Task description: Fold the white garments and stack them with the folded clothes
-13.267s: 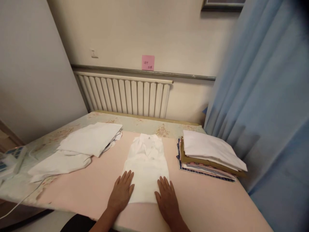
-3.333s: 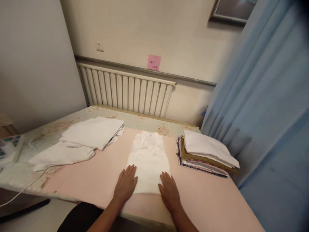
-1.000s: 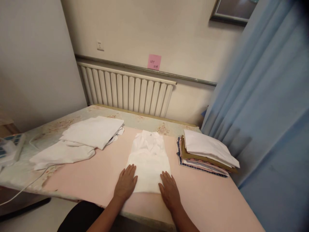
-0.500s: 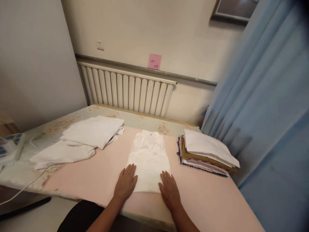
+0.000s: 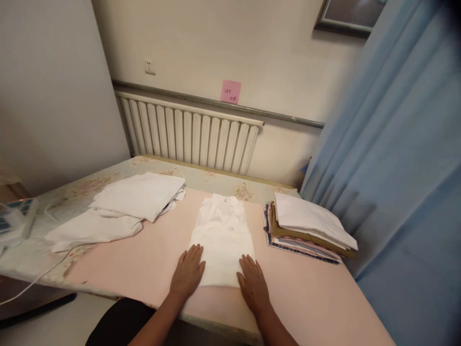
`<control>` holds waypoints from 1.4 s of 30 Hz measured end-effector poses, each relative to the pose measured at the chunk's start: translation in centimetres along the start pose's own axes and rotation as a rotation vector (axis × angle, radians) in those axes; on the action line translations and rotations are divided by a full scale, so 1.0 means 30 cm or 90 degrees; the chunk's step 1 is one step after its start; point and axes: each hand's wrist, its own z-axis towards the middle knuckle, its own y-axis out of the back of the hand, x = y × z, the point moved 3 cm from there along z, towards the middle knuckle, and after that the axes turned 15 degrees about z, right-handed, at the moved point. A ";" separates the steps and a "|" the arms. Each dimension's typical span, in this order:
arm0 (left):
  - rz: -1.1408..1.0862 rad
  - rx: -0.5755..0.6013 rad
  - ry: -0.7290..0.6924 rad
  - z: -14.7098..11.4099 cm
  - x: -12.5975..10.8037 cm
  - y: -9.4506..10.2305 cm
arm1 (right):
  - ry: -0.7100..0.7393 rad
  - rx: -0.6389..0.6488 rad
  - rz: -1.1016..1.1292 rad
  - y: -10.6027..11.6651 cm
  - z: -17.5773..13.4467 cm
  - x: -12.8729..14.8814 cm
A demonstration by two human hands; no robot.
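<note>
A white shirt (image 5: 221, 240), folded into a narrow panel with its collar at the far end, lies on the pink cloth (image 5: 144, 254) in front of me. My left hand (image 5: 188, 271) rests flat on the shirt's near left edge, fingers stretched out. Across from it, my right hand (image 5: 253, 283) lies flat at the near right edge, its fingertips on the fabric. Both palms face down and neither hand grips anything. The upper part of the shirt looks slightly creased.
To the left lie loose white garments (image 5: 139, 194), with a white cord (image 5: 39, 278) running off the table. On the right stands a stack of folded clothes (image 5: 309, 216), white on top, beside a blue curtain (image 5: 403, 144). A radiator (image 5: 190, 129) lines the wall behind.
</note>
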 end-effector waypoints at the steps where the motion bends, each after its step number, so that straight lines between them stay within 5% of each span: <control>1: -0.001 -0.002 0.000 0.000 0.000 0.000 | 0.001 -0.001 0.000 0.001 0.000 0.001; 15: -0.003 -0.015 0.009 -0.014 0.003 0.043 | 0.021 -0.017 0.005 0.051 -0.025 0.035; 24: 0.002 -0.019 -0.202 -0.092 -0.065 0.061 | 0.106 0.085 0.045 0.042 -0.064 0.070; 42: -0.053 -0.106 -0.123 -0.123 0.093 0.035 | 0.076 -0.072 0.031 0.050 -0.077 -0.042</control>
